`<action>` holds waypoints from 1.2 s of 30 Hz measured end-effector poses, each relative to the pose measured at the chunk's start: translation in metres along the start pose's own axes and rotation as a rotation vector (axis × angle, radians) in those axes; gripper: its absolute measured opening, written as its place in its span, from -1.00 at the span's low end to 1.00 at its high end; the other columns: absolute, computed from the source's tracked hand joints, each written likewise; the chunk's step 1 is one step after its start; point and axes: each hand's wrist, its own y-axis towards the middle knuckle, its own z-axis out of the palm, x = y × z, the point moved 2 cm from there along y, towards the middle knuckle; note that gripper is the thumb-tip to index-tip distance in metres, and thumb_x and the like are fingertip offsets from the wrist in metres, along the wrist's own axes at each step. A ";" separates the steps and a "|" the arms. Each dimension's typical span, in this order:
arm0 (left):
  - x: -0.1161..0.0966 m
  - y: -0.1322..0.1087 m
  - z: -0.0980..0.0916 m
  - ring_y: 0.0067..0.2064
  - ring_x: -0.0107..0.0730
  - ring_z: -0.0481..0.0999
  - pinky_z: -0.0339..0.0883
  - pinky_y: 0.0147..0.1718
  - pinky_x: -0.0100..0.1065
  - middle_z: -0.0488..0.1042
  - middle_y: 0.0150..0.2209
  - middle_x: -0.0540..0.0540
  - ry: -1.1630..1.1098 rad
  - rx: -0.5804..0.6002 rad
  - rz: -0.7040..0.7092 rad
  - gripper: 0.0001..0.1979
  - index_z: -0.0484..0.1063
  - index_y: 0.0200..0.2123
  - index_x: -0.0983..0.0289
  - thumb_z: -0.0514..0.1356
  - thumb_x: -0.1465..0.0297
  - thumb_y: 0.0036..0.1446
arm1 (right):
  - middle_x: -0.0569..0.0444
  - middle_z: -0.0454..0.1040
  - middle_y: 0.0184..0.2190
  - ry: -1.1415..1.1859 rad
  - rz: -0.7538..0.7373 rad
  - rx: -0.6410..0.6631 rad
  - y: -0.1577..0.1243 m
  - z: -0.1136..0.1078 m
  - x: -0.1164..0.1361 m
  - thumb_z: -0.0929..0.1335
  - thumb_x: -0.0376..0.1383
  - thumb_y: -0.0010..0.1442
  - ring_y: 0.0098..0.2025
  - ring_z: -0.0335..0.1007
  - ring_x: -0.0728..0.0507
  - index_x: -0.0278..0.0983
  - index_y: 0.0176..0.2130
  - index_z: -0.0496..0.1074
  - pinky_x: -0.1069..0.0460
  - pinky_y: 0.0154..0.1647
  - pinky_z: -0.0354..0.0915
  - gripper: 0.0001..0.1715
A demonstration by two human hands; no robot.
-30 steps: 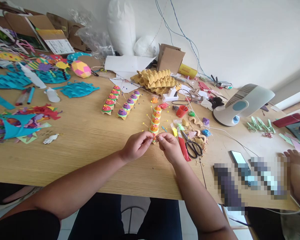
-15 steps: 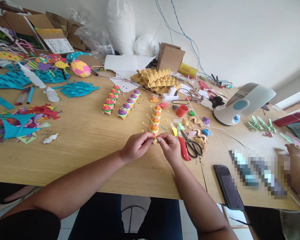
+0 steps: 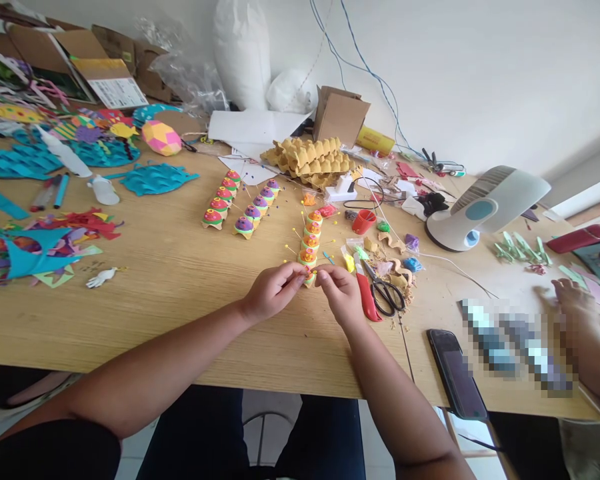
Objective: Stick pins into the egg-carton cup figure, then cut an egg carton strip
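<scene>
An egg-carton strip with orange clay-covered bumps (image 3: 311, 239) stands on the table, with yellow-headed pins sticking out of its sides. At its near end, my left hand (image 3: 276, 292) is closed in a pinch, thumb against forefinger. Facing it, my right hand (image 3: 339, 293) pinches too, its fingertips a small gap away. A tiny bit of something shows between the hands, too small to name. Two finished-looking strips lie further left: one with red bumps (image 3: 223, 199) and one with purple bumps (image 3: 256, 208), both bearing dark-headed pins.
Right of my hands lie scissors (image 3: 387, 290), a red-handled cutter (image 3: 368, 293) and bags of coloured clay (image 3: 413, 265). A phone (image 3: 457, 373), a fan (image 3: 480, 210) and another person's hand (image 3: 575, 300) are further right. Paper scraps (image 3: 45, 247) spread at left; egg trays (image 3: 307, 160) stand behind.
My right fingertips have shifted very slightly right, away from the left ones. The other person's hand at the right has moved left along the table. The strips stay put.
</scene>
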 end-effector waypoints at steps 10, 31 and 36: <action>-0.003 0.001 0.000 -0.41 -0.50 0.48 0.31 -0.41 -0.49 0.54 -0.35 0.00 -0.017 0.012 -0.002 -0.82 0.44 -0.13 0.26 0.10 0.30 0.38 | 0.13 0.38 -0.54 -0.043 0.027 -0.023 0.002 0.000 -0.001 0.49 0.00 0.12 -0.54 0.12 0.00 -0.23 -0.36 0.51 0.07 -0.54 0.09 -0.65; -0.002 0.000 0.001 -0.39 -0.47 0.45 0.30 -0.37 -0.46 0.52 -0.34 0.03 -0.067 0.037 -0.045 -0.78 0.45 -0.13 0.27 0.10 0.27 0.38 | 0.13 0.42 -0.50 0.122 0.126 0.026 0.003 0.000 -0.003 0.53 0.03 0.06 -0.48 0.21 0.01 -0.26 -0.34 0.48 0.08 -0.47 0.18 -0.57; -0.003 0.001 0.001 -0.32 -0.44 0.49 0.32 -0.32 -0.44 0.55 -0.28 0.07 -0.113 0.046 -0.067 -0.77 0.45 -0.11 0.28 0.10 0.25 0.38 | 0.15 0.41 -0.48 0.206 0.157 0.050 0.004 -0.002 -0.008 0.51 0.02 0.08 -0.54 0.07 0.06 -0.25 -0.23 0.53 0.10 -0.55 0.02 -0.57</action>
